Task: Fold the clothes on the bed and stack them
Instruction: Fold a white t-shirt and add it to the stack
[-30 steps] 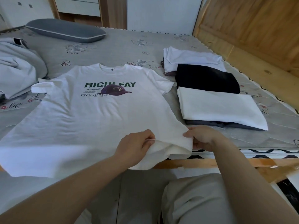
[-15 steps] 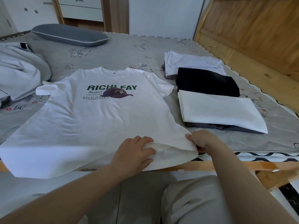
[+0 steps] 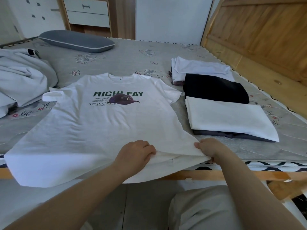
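Note:
A white T-shirt (image 3: 103,123) with green lettering and a purple cap print lies spread face up on the bed, its hem hanging over the near edge. My left hand (image 3: 134,153) grips the hem near its middle, fingers curled into the cloth. My right hand (image 3: 208,147) pinches the hem's right corner. To the right lie folded clothes: a white piece (image 3: 229,117) on a dark grey one, a black piece (image 3: 216,90) behind it, and a white stack (image 3: 199,68) farther back.
A crumpled light-grey garment (image 3: 21,77) is heaped at the left of the grey mattress (image 3: 132,58). A grey pillow (image 3: 74,39) lies at the far side. A wooden headboard (image 3: 257,35) rises on the right. The wooden bed rail (image 3: 232,175) runs along the near edge.
Both hands have shifted a little along the hem and spread slightly apart, pulling it flatter. The T-shirt's body has stayed where it lay.

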